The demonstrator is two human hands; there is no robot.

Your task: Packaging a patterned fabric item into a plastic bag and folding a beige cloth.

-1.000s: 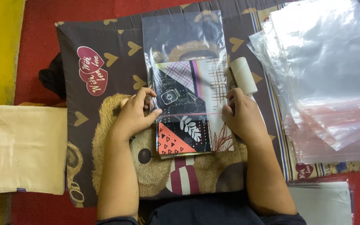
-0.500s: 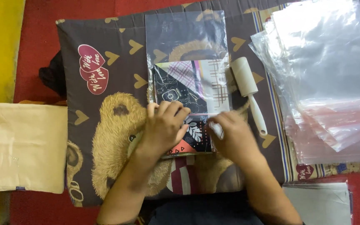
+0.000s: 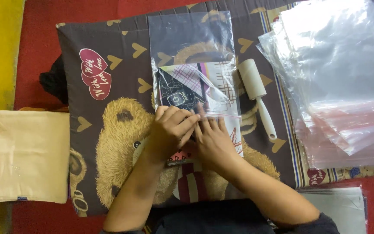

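Patterned folded cloth half inside clear zip-top plastic bag, lying on brown teddy-bear pillow. Pressed under left hand and right hand, both flat, side by side at bag's mouth. Probably light, soft, slippery film; best gripped at edges. White lint roller just right; clear bag stack beyond; cream folded fabric far left.
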